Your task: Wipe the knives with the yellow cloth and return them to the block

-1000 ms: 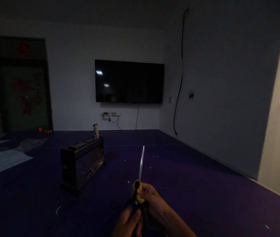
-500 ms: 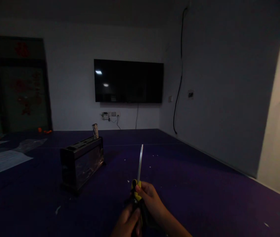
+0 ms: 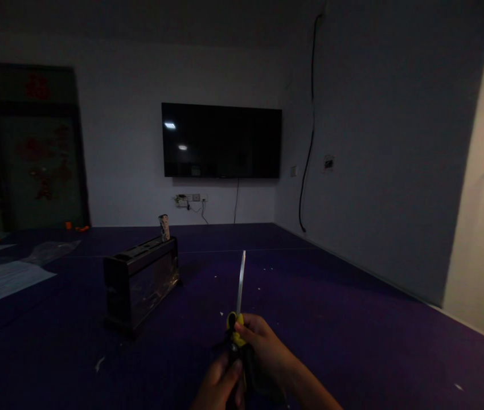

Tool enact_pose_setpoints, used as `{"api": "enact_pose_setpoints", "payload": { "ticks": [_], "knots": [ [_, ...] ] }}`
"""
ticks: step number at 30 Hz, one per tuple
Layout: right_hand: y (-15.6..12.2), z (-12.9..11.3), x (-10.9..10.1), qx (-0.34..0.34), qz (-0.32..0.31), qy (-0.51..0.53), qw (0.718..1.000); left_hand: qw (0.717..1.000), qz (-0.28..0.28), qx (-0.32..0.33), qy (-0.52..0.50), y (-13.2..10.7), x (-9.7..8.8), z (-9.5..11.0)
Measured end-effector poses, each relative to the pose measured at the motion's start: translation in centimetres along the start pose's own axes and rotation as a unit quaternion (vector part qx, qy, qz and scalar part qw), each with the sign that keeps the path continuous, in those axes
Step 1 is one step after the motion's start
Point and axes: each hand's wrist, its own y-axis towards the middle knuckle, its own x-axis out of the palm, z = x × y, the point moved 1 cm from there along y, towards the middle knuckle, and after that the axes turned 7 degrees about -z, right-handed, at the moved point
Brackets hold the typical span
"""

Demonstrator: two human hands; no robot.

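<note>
Both of my hands are low in the middle of the head view, closed around one yellow-and-black hand tool (image 3: pixel 234 337). A long, slim, shiny metal shaft (image 3: pixel 241 285) points up and forward from it. My right hand (image 3: pixel 265 346) grips the yellow part, with the thumb lying across it near the base of the shaft. Just below, my left hand (image 3: pixel 220 381) is wrapped round the dark lower part, thumb on top. My fingers and the dim light hide much of the handle, and its exact kind is unclear.
On the purple surface (image 3: pixel 336 341) to the left stands a long dark box-like case (image 3: pixel 152 290), with a patterned cylinder (image 3: pixel 164 228) upright on its far end. Papers (image 3: pixel 7 282), clear plastic (image 3: pixel 52 251) and small white scraps lie about. A black cable (image 3: pixel 310 142) hangs down the right wall.
The shaft's tip has shifted very slightly left. Both hands keep the same grip, and the rest of the scene looks the same.
</note>
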Motion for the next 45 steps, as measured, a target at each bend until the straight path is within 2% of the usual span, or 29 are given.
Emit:
{"api": "enact_pose_setpoints", "payload": {
  "ticks": [5,12,20,26,29,37,45],
  "knots": [
    [-0.1,-0.4,0.0,0.013,-0.045,0.079,0.996,1.0,-0.014,0.018,-0.014,0.2,0.2,-0.2],
    [0.2,0.6,-0.4,-0.009,-0.022,0.072,0.997,0.999,-0.032,0.021,0.008,0.6,0.0,-0.3],
    [0.2,0.4,0.3,-0.019,0.024,0.041,0.999,0.999,-0.031,0.017,0.04,0.1,0.2,0.4],
    [0.3,0.2,0.5,-0.025,0.045,0.013,0.999,0.999,-0.027,0.006,0.025,1.2,-0.2,-1.2],
    [0.2,0.3,0.4,-0.023,0.047,0.02,0.998,0.999,-0.03,0.018,0.03,1.4,-0.2,-1.5],
    [0.3,0.6,-0.4,-0.022,0.075,0.032,0.996,0.998,-0.044,0.02,0.038,0.6,0.2,-0.4],
    [0.1,-0.5,-0.4,-0.01,0.081,0.058,0.995,0.998,-0.03,-0.012,0.05,1.3,0.1,-1.4]
  ]
}}
